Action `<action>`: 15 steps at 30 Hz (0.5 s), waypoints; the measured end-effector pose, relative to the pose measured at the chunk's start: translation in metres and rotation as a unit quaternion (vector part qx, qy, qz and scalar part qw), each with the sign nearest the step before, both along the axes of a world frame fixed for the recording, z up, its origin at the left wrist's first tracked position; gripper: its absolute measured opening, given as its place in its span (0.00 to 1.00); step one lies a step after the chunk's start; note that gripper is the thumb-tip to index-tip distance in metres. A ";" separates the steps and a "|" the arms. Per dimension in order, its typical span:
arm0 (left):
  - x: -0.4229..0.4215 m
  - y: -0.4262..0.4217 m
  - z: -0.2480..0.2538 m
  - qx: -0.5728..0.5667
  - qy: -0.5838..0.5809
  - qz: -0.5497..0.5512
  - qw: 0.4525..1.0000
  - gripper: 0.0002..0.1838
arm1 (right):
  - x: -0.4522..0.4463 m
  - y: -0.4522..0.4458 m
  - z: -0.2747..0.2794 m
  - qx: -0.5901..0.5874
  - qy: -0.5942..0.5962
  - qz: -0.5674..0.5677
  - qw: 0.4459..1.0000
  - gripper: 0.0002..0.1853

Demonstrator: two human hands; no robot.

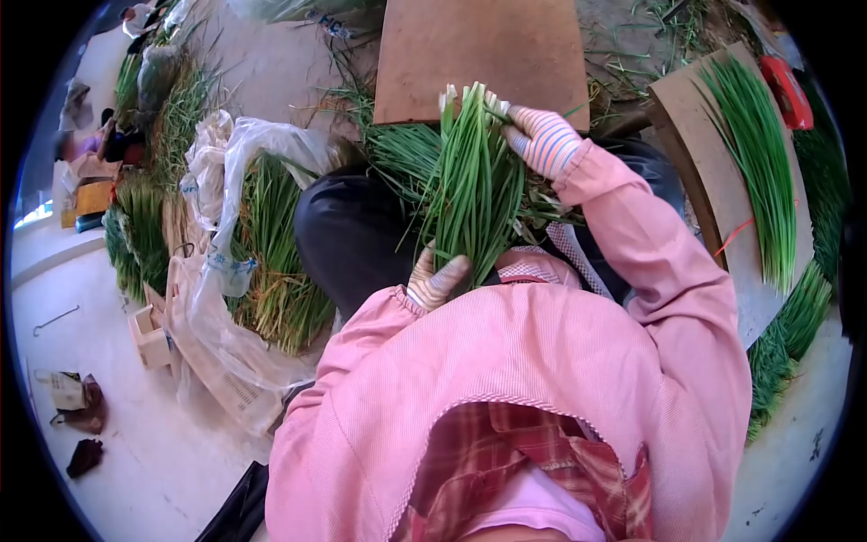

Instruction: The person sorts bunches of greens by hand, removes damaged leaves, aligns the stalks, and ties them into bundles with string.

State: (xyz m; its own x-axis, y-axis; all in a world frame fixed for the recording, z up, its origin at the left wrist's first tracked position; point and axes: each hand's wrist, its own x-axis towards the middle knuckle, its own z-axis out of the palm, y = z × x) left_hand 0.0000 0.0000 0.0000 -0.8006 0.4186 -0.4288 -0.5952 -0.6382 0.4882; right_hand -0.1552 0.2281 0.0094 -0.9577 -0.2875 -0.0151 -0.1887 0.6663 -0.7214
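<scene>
A bunch of garlic chives (474,185) lies over my lap, its pale cut ends pointing away from me. My left hand (438,278), in a striped glove, is closed around the leafy lower end near my body. At the upper right of the bunch, my right hand (542,140), also gloved, has its fingers pinched at the stem ends, on what looks like a few strands. Exactly what sits between those fingertips is partly hidden. More loose chives (402,158) lie under the bunch on its left.
A brown board (483,54) stands just ahead. On the right, a neat chive bundle (754,163) rests on another board (691,117) with a red tie (736,237). To the left are a plastic bag (271,144) and untrimmed chives (275,235). Other people sit at far left.
</scene>
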 end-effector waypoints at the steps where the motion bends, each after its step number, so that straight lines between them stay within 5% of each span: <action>1: 0.006 0.001 0.001 -0.091 -0.008 0.017 0.996 0.28 | -0.005 0.003 0.000 -0.024 -0.006 -0.026 0.999 0.08; 3: 0.000 0.007 -0.007 -0.165 -0.013 0.039 0.985 0.28 | -0.036 0.019 0.009 0.043 -0.020 -0.056 0.997 0.12; 4: -0.002 0.004 -0.002 -0.170 0.009 0.034 0.985 0.27 | -0.051 0.025 -0.008 0.089 0.128 -0.089 0.984 0.12; 5: -0.004 0.005 0.003 -0.170 0.032 0.029 0.985 0.25 | -0.066 0.037 -0.006 0.016 0.040 -0.139 0.989 0.12; 6: 0.000 0.006 0.010 -0.160 0.031 0.055 0.985 0.24 | -0.087 0.054 -0.003 0.112 0.083 -0.175 0.975 0.11; 7: -0.001 0.004 0.013 -0.157 0.027 0.059 0.985 0.24 | -0.130 0.101 -0.045 0.002 0.192 -0.141 0.971 0.10; 8: -0.005 0.001 0.015 -0.179 0.012 0.016 0.984 0.26 | -0.111 0.087 0.021 -0.003 0.160 -0.207 0.965 0.09; 9: -0.006 -0.002 0.016 -0.201 -0.007 -0.027 0.979 0.28 | -0.109 0.087 0.055 -0.147 -0.051 -0.266 0.951 0.13; 11: -0.003 0.003 0.017 -0.204 -0.015 0.000 0.979 0.28 | -0.111 0.091 0.060 -0.118 -0.045 -0.072 0.989 0.10; 13: -0.010 0.005 0.019 -0.238 0.013 -0.047 0.970 0.28 | -0.086 0.060 0.049 -0.103 -0.131 -0.002 0.986 0.14; 15: -0.011 0.005 0.013 -0.249 0.024 -0.066 0.966 0.27 | -0.054 0.022 0.044 0.037 -0.033 0.185 0.981 0.17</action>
State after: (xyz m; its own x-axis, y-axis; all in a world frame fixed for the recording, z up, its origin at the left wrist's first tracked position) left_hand -0.0107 0.0053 0.0134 -0.7783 0.2699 -0.5669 -0.6244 -0.2373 0.7442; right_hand -0.2089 0.2500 0.0530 -0.7842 -0.6111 -0.1077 -0.3820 0.6122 -0.6923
